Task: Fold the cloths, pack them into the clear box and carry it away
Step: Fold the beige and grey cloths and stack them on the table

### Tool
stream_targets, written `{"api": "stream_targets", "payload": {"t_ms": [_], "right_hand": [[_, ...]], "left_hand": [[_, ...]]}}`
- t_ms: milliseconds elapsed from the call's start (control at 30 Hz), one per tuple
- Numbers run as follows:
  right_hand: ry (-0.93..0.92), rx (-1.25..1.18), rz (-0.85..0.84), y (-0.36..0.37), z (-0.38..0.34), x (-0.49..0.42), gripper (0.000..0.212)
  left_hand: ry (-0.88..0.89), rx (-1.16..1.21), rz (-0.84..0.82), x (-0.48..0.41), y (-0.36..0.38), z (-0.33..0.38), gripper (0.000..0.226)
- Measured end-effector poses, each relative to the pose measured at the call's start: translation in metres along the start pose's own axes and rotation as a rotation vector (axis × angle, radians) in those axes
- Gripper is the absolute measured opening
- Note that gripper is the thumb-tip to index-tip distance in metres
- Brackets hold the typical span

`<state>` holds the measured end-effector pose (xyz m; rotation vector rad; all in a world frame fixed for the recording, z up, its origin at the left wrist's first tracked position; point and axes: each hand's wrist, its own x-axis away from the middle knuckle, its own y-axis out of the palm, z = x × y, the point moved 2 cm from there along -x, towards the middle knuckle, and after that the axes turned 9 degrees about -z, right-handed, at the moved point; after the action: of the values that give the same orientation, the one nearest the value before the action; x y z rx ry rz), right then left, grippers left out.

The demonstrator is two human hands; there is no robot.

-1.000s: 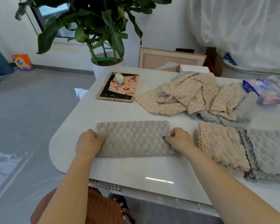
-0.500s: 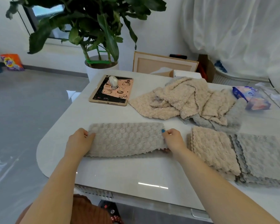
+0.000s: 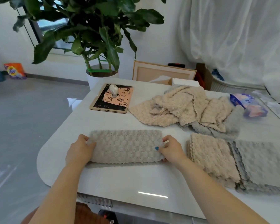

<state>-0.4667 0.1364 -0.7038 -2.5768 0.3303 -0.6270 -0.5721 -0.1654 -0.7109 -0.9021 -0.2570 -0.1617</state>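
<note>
Forearms enter from the bottom edge of the frame and reach up to a grey cloth (image 3: 126, 146) lying on the white table (image 3: 120, 183), just below centre. The cloth is a long horizontal strip with a scalloped near edge; a second layer shows beneath that edge.

- Left hand (image 3: 80, 150): grips the left end of the strip. Fingers are curled round the edge, fingertips on the top surface.
- Right hand (image 3: 171, 148): pinches the right end. The thumb, with a blue nail, presses on top; the other fingers are curled under and behind the edge.

To the right of the strip, at centre right, stand two stacks of folded cloths, touching side by side:

- beige stack (image 3: 212, 157), just beside the right hand;
- grey stack (image 3: 262, 165), toward the right edge of the frame.

Above the stacks, a loose heap of unfolded cloths (image 3: 184, 105) lies on the table, mostly beige with grey pieces underneath. A blue and pink wipes packet (image 3: 247, 105) sits at its right.

Left of the heap lies a tablet in a cartoon case (image 3: 111, 99), with a small white object (image 3: 113, 90) on top.

Beyond the far table edge:

- potted plant (image 3: 102, 76), upper centre left;
- wooden picture frame (image 3: 163, 73), leaning;
- white curtain (image 3: 233, 29), upper right;
- orange detergent bag (image 3: 14, 71), on the floor at far left.
</note>
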Motion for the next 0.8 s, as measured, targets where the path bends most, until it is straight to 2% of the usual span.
{"api": "stream_targets", "payload": {"t_ms": [133,233,333,400,433,533,600,667,733,800], "right_hand": [[-0.049,0.043,0.065,0.0,0.001,0.0,0.021],[-0.037,0.061,0.057,0.003,0.006,0.0,0.018],[-0.01,0.102,0.054,0.006,0.01,0.0,0.015],[0.025,0.144,0.034,0.007,0.01,0.001,0.025],[0.043,0.171,0.02,0.006,0.009,0.002,0.031],[0.102,0.293,-0.01,0.004,0.004,0.006,0.037],[0.128,0.358,-0.023,0.005,0.004,0.01,0.03],[0.141,0.374,-0.039,0.004,0.005,0.014,0.034],[0.104,0.317,-0.048,0.001,0.008,0.016,0.036],[0.043,0.115,-0.012,-0.007,0.01,0.017,0.03]], "left_hand": [[0.051,0.144,-0.008,0.006,-0.002,0.004,0.027],[0.04,0.164,-0.028,0.01,0.0,0.003,0.031],[0.01,-0.112,0.015,0.017,0.007,0.001,0.043],[-0.025,-0.299,0.103,0.023,0.009,0.002,0.051],[-0.059,-0.32,0.111,0.024,0.009,0.003,0.054],[-0.135,-0.233,0.036,0.015,0.011,-0.002,0.053],[-0.11,-0.116,-0.007,0.01,0.013,0.001,0.039],[-0.066,0.045,-0.002,0.011,0.013,0.014,0.018],[0.018,0.217,0.023,0.017,0.012,0.033,0.015],[0.187,0.317,0.085,0.026,0.013,0.058,0.029]]}}
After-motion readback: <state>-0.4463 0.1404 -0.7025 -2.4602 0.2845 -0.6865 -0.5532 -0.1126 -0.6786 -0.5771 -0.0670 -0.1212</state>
